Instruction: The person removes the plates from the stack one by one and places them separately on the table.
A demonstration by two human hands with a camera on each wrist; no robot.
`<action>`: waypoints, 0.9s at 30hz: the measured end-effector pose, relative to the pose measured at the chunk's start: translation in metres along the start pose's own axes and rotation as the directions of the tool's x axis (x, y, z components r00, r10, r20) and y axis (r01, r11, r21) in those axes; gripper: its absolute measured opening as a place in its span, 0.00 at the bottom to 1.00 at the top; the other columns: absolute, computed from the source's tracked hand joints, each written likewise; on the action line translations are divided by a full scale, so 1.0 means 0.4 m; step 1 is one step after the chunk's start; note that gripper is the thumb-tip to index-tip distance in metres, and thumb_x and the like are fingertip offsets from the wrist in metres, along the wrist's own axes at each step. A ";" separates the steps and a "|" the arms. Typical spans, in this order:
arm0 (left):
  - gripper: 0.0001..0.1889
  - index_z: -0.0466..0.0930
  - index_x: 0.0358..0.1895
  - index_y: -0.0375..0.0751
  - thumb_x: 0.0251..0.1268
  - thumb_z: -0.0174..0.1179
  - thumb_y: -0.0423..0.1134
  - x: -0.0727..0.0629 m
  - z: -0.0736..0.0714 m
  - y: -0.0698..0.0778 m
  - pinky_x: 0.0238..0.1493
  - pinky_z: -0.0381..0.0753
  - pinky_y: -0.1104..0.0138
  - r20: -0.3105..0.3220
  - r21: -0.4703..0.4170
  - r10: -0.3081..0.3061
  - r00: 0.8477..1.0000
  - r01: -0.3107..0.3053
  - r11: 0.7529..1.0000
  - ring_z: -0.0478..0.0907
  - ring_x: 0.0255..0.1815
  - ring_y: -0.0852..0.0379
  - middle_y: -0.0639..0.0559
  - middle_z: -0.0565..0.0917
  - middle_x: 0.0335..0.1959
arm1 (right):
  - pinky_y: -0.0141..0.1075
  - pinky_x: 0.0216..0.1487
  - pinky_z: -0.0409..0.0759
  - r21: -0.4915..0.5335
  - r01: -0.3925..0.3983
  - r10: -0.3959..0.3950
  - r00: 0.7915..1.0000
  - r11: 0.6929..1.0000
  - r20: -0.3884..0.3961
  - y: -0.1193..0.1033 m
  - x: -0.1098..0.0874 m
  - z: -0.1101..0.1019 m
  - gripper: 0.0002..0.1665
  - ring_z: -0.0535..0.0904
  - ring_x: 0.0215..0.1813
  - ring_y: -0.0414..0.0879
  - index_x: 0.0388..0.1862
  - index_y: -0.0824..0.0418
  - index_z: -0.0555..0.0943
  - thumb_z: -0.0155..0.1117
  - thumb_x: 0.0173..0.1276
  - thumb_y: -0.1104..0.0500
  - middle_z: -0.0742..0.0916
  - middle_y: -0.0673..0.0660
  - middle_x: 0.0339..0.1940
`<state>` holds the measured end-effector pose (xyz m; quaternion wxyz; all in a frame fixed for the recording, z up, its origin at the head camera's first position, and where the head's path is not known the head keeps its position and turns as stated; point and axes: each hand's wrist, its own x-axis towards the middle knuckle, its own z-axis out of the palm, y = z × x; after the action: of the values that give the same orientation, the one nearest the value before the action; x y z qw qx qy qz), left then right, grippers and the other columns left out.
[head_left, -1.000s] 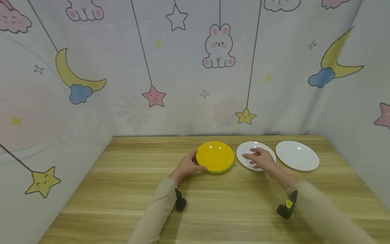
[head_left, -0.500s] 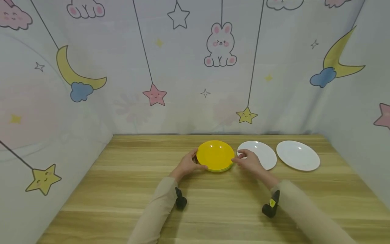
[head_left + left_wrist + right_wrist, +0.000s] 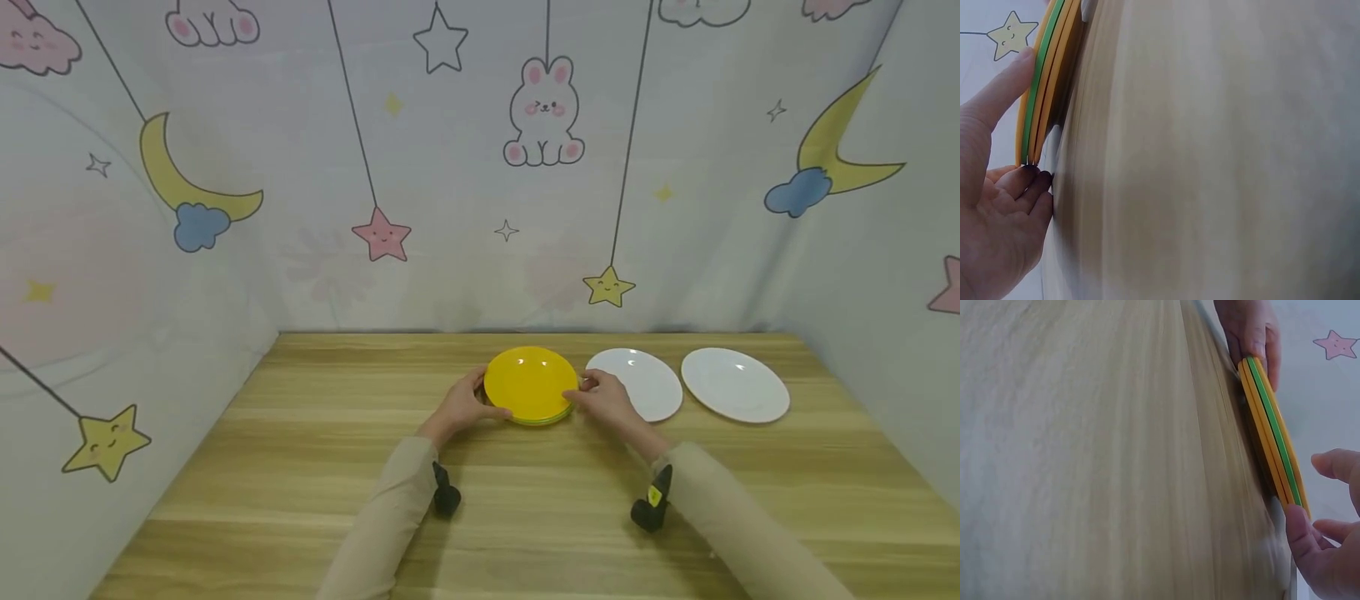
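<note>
A stack of plates sits near the back of the wooden table, its top plate yellow. Edge-on in the left wrist view, the stack shows a green plate among orange-yellow ones. My left hand grips its left side, thumb on the near rim and fingers round the far side. On the opposite side, my right hand holds the right rim with its fingertips. In the right wrist view one finger of the right hand stands apart from the rim. The underside of the stack is hidden.
A white plate lies right beside the stack, partly behind my right hand. Farther right lies a second white plate. A curtain printed with stars, moons and a rabbit rises at the table's back edge.
My right hand has moved left from above the nearer white plate to the right rim of the stack. The left hand and the plates have stayed in place.
</note>
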<state>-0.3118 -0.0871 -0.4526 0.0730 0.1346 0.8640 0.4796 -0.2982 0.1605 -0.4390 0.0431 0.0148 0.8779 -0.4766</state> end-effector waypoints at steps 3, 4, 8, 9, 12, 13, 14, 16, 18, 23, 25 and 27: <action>0.45 0.61 0.65 0.39 0.40 0.73 0.45 0.000 0.002 -0.002 0.68 0.55 0.59 0.006 -0.007 -0.003 1.000 0.003 1.000 0.59 0.66 0.52 0.47 0.67 0.64 | 0.30 0.30 0.79 -0.019 0.002 -0.002 1.000 1.000 -0.017 -0.001 0.002 0.007 0.35 0.74 0.34 0.46 0.59 0.73 0.68 0.65 0.57 0.56 0.77 0.63 0.42; 0.45 0.61 0.65 0.39 0.40 0.73 0.45 0.001 0.003 -0.003 0.68 0.55 0.59 0.008 -0.006 -0.004 1.000 0.004 1.000 0.59 0.66 0.52 0.47 0.67 0.64 | 0.30 0.30 0.79 -0.020 0.004 -0.004 1.000 1.000 -0.020 -0.001 0.003 0.009 0.35 0.73 0.35 0.46 0.59 0.73 0.68 0.65 0.57 0.57 0.76 0.63 0.42; 0.46 0.60 0.66 0.39 0.40 0.73 0.45 0.003 0.003 -0.004 0.68 0.55 0.59 0.020 -0.010 -0.018 1.000 0.019 1.000 0.59 0.67 0.52 0.47 0.66 0.64 | 0.30 0.29 0.79 -0.040 0.015 -0.016 0.999 0.999 -0.037 0.004 0.009 0.017 0.34 0.73 0.37 0.48 0.59 0.72 0.69 0.67 0.55 0.58 0.76 0.62 0.41; 0.46 0.59 0.66 0.40 0.40 0.73 0.45 0.003 0.003 -0.004 0.68 0.55 0.59 0.021 -0.012 -0.025 0.999 0.025 1.000 0.59 0.67 0.52 0.47 0.66 0.65 | 0.30 0.28 0.78 -0.047 0.021 -0.023 0.999 0.999 -0.039 0.005 0.011 0.018 0.34 0.72 0.39 0.49 0.59 0.72 0.69 0.67 0.54 0.59 0.76 0.62 0.41; 0.47 0.58 0.66 0.40 0.40 0.73 0.45 0.002 0.002 -0.001 0.69 0.53 0.58 0.021 -0.015 -0.033 0.999 0.033 0.999 0.58 0.67 0.52 0.47 0.64 0.66 | 0.29 0.28 0.79 -0.048 0.024 -0.026 0.999 0.999 -0.039 0.007 0.013 0.020 0.35 0.73 0.40 0.49 0.59 0.71 0.69 0.67 0.54 0.60 0.76 0.62 0.42; 0.47 0.58 0.67 0.40 0.40 0.73 0.45 0.002 0.002 0.000 0.69 0.53 0.58 0.021 -0.012 -0.037 0.999 0.037 0.999 0.58 0.67 0.52 0.47 0.64 0.66 | 0.29 0.28 0.79 -0.045 0.024 -0.026 0.999 0.999 -0.039 0.007 0.014 0.019 0.35 0.73 0.39 0.49 0.60 0.71 0.69 0.67 0.54 0.61 0.76 0.63 0.43; 0.47 0.58 0.67 0.40 0.40 0.73 0.46 0.001 0.001 0.001 0.69 0.53 0.58 0.020 -0.009 -0.041 0.999 0.041 0.999 0.57 0.68 0.52 0.47 0.63 0.66 | 0.30 0.28 0.79 -0.030 0.021 -0.022 0.999 0.999 -0.036 0.006 0.014 0.019 0.35 0.74 0.38 0.49 0.60 0.71 0.68 0.67 0.54 0.62 0.76 0.64 0.44; 0.48 0.57 0.67 0.39 0.40 0.73 0.47 0.000 0.002 0.001 0.69 0.53 0.58 0.021 0.009 -0.045 0.999 0.045 0.999 0.57 0.68 0.51 0.46 0.63 0.67 | 0.30 0.28 0.80 0.008 0.002 -0.002 1.000 1.000 -0.029 0.006 0.014 0.018 0.35 0.76 0.34 0.46 0.61 0.72 0.67 0.66 0.55 0.64 0.77 0.65 0.44; 0.49 0.56 0.68 0.38 0.41 0.73 0.47 0.000 0.002 0.002 0.68 0.54 0.58 0.023 0.022 -0.056 0.998 0.055 0.998 0.56 0.68 0.50 0.45 0.62 0.67 | 0.30 0.27 0.81 0.046 -0.020 0.021 0.999 0.999 -0.025 0.003 0.012 0.016 0.35 0.77 0.30 0.44 0.62 0.72 0.66 0.65 0.55 0.66 0.77 0.66 0.45; 0.49 0.55 0.68 0.36 0.41 0.72 0.46 -0.001 0.003 0.005 0.68 0.53 0.57 0.021 0.022 -0.074 0.997 0.073 0.997 0.56 0.68 0.49 0.43 0.61 0.67 | 0.29 0.28 0.81 0.089 -0.052 0.054 0.998 0.995 -0.015 -0.004 0.007 0.010 0.35 0.76 0.26 0.41 0.63 0.73 0.64 0.64 0.56 0.69 0.76 0.66 0.44; 0.49 0.55 0.68 0.36 0.42 0.72 0.46 0.000 0.003 0.005 0.68 0.53 0.57 0.021 0.022 -0.074 0.997 0.073 0.997 0.56 0.68 0.49 0.43 0.61 0.67 | 0.29 0.29 0.81 0.096 -0.058 0.059 0.998 0.994 -0.011 -0.004 0.007 0.008 0.35 0.76 0.27 0.41 0.63 0.73 0.64 0.63 0.56 0.69 0.75 0.66 0.44; 0.48 0.56 0.68 0.36 0.42 0.72 0.46 0.001 0.004 0.003 0.68 0.54 0.57 0.023 0.026 -0.070 0.997 0.069 0.997 0.56 0.68 0.49 0.43 0.62 0.67 | 0.29 0.29 0.81 0.111 -0.059 0.061 0.998 0.992 -0.012 -0.002 0.007 0.007 0.35 0.76 0.27 0.41 0.62 0.73 0.64 0.63 0.55 0.70 0.76 0.66 0.44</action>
<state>-0.3117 -0.0851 -0.4523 0.0984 0.1110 0.8731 0.4645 -0.3009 0.1577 -0.4402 0.0498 0.0470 0.8496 -0.5230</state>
